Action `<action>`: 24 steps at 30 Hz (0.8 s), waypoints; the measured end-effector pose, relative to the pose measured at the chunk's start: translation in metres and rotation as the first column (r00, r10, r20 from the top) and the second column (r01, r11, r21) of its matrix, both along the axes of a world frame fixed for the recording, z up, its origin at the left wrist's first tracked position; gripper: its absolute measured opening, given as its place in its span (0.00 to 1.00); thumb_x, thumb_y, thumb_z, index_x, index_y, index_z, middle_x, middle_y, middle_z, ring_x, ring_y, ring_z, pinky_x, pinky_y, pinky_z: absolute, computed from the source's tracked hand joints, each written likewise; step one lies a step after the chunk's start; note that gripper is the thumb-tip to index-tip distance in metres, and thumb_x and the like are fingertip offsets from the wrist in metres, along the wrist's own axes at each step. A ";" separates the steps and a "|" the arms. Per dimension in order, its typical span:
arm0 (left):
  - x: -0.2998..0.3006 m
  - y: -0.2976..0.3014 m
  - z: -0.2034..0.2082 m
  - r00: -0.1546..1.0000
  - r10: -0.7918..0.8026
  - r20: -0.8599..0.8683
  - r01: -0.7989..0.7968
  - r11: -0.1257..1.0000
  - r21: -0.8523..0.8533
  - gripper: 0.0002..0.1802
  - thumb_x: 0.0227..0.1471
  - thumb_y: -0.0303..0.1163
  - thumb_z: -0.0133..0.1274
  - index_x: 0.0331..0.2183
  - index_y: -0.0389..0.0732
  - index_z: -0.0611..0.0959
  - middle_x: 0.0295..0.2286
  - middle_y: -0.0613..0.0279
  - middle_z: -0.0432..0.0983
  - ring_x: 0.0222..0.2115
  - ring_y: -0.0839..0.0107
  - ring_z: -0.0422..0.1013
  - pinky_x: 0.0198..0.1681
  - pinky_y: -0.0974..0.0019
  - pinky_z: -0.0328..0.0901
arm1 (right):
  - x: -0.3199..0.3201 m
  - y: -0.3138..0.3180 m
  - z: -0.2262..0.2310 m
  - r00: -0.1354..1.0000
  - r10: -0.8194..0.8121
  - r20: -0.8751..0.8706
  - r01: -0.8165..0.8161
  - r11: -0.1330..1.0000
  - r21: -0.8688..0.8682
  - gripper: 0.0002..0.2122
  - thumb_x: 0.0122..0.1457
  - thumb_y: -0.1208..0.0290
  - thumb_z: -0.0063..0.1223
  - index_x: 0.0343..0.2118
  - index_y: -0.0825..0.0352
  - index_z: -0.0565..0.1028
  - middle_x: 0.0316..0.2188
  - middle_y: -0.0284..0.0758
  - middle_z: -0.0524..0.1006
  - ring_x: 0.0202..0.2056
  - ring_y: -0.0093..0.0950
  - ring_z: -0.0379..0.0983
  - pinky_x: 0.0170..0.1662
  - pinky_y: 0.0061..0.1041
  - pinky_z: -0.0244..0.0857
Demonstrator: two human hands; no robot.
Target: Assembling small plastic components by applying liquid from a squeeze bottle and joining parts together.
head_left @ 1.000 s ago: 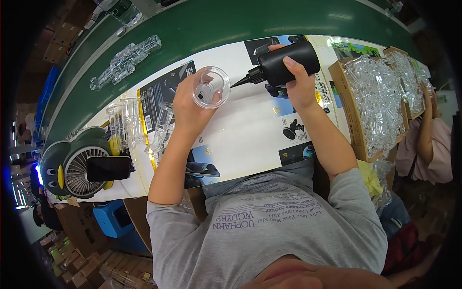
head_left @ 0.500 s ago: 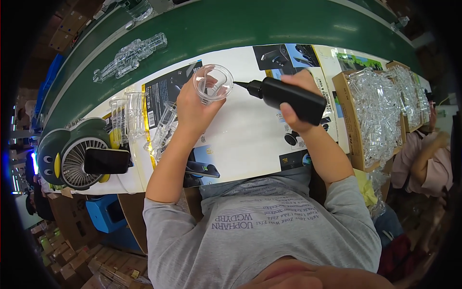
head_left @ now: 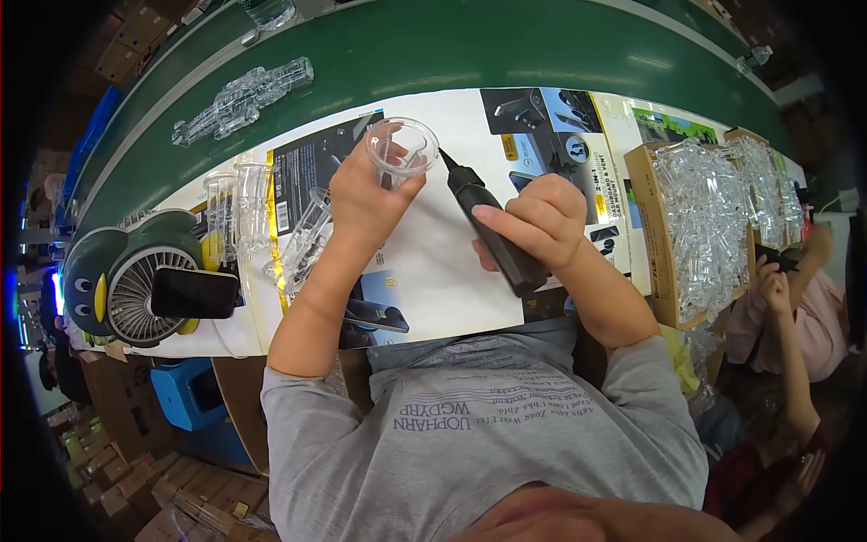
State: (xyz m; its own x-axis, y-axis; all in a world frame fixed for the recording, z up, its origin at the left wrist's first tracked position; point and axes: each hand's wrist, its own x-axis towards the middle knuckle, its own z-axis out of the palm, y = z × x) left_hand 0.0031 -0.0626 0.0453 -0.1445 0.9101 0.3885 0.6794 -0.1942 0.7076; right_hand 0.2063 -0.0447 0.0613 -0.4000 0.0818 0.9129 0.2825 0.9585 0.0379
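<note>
My left hand [head_left: 366, 197] is closed around a clear plastic cup-like piece [head_left: 403, 169] with a round, wide rim facing up. My right hand [head_left: 549, 217] grips a black squeeze bottle [head_left: 495, 237], which is tilted with its thin pointed nozzle up and to the left. The nozzle tip is at the right side of the rim; whether it touches cannot be made out. Left of my left forearm lie clear angled plastic parts [head_left: 310, 237]. Beyond them stand clear flanged tubes [head_left: 253, 203].
A penguin-shaped fan [head_left: 134, 298] with a dark phone [head_left: 194, 293] leaning on it is at the left. Cardboard boxes [head_left: 657, 248] heaped with clear parts border the right. On the green surface [head_left: 506, 50] lies a clear jointed piece [head_left: 246, 101]. Another person [head_left: 813, 334] sits at far right.
The black bottle has swung from nearly level to steeply slanted, its base dropping toward me, with its nozzle tip still near the rim. My right hand's grip has turned with it; my left hand stays nearly still.
</note>
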 end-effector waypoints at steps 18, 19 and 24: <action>-0.002 0.001 0.004 0.967 -0.091 0.238 0.080 0.995 0.056 0.25 0.36 0.27 0.57 0.40 0.39 0.70 0.34 0.57 0.72 0.36 0.64 0.70 0.40 0.68 0.63 | 0.009 0.006 0.004 0.772 -0.148 -0.618 -0.484 0.494 -0.723 0.19 0.45 0.70 0.48 0.41 0.73 0.65 0.39 0.39 0.68 0.38 0.27 0.67 0.43 0.24 0.62; -0.003 0.003 0.003 0.983 -0.102 0.152 0.086 0.990 0.108 0.24 0.36 0.26 0.57 0.40 0.39 0.71 0.35 0.57 0.71 0.37 0.63 0.69 0.41 0.68 0.62 | 0.012 0.011 0.004 0.742 -0.193 -0.642 -0.529 0.420 -0.738 0.19 0.45 0.69 0.48 0.41 0.73 0.66 0.40 0.40 0.68 0.38 0.25 0.67 0.43 0.22 0.62; -0.001 0.004 0.004 0.985 -0.154 0.074 0.139 0.975 0.176 0.23 0.35 0.25 0.57 0.39 0.38 0.73 0.37 0.57 0.69 0.40 0.60 0.66 0.43 0.66 0.61 | 0.013 0.016 0.005 0.701 -0.218 -0.679 -0.628 0.263 -0.733 0.16 0.47 0.69 0.47 0.39 0.72 0.67 0.39 0.39 0.70 0.37 0.24 0.68 0.41 0.21 0.63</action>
